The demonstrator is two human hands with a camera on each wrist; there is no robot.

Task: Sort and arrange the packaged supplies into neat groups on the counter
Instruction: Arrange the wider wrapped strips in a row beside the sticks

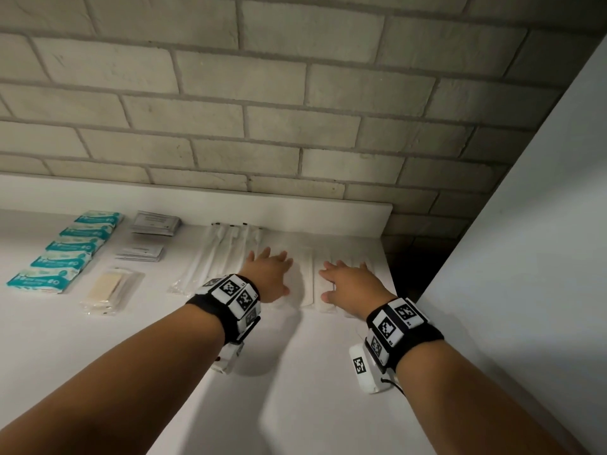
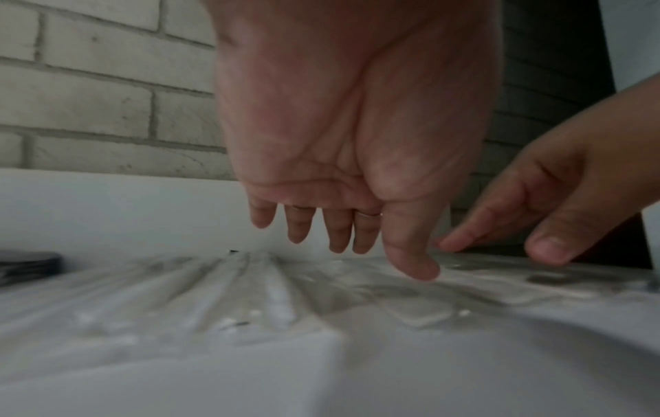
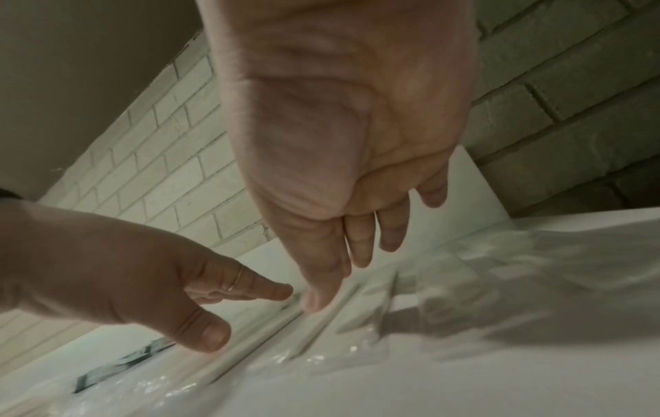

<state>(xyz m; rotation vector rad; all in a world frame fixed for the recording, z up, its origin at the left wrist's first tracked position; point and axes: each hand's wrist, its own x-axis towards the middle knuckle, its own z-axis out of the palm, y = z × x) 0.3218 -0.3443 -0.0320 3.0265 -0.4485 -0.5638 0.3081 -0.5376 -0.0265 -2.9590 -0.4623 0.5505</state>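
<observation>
So we've got both hands stretched out flat over the white bench (image 1: 295, 372), palms down, right up near the brick wall (image 1: 295, 93). Our left hand (image 1: 267, 274) has its fingers straight and a bit spread over a flat white packet (image 1: 297, 280), and our right hand (image 1: 349, 285) is laid out the same way over the long white sealed packs (image 1: 323, 287) just beside it; neither hand is curled round anything. From the left wrist camera the fingertips (image 2: 337, 239) hang just over the crinkly plastic, though it's too blurry to say if they actually touch. There's a thin ring (image 3: 235, 278) on a finger of our left hand, easy to spot from the right wrist view. Just to the left of our left hand sits a bundle of long clear-wrapped swabs (image 1: 216, 254), lined up side by side. Further left are two little stacks of grey sachets (image 1: 154, 223), one behind the other, with a clear bag of wooden sticks (image 1: 110, 289) nearer to us. Way out past those, well apart from both hands, a diagonal row of five teal and white packets (image 1: 65, 249) runs back toward the wall. A plain white panel (image 1: 525, 257) rises close on the right of our right hand.
</observation>
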